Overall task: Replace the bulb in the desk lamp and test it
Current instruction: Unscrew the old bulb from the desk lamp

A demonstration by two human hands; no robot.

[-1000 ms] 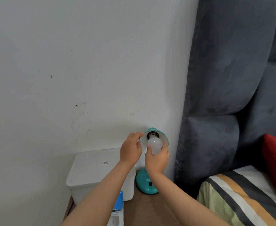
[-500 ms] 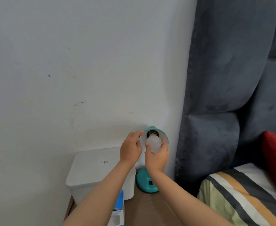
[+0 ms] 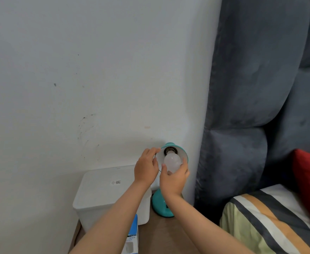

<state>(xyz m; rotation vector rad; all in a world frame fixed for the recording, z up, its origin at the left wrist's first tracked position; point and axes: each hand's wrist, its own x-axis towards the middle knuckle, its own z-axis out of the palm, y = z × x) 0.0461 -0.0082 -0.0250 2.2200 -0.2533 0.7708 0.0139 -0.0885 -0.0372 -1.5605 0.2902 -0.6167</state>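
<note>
A teal desk lamp stands on a wooden bedside table, its round base [image 3: 160, 206] low and its shade [image 3: 182, 153] tilted up toward me. A white bulb [image 3: 172, 162] sits with its neck in the dark socket inside the shade. My right hand [image 3: 174, 180] cups the bulb from below, thumb and fingers curled round it. My left hand [image 3: 146, 167] grips the left rim of the shade. The lamp's stem is hidden behind my hands.
A white lidded plastic box [image 3: 106, 193] stands left of the lamp against the white wall. A blue and white bulb carton [image 3: 132, 237] lies at the table's front under my left forearm. A grey padded headboard [image 3: 251, 107] and a striped bed [image 3: 271, 222] are at the right.
My right hand has shifted its grip round the bulb, fingers turning slightly. My left hand stays on the shade rim. The lamp has not moved.
</note>
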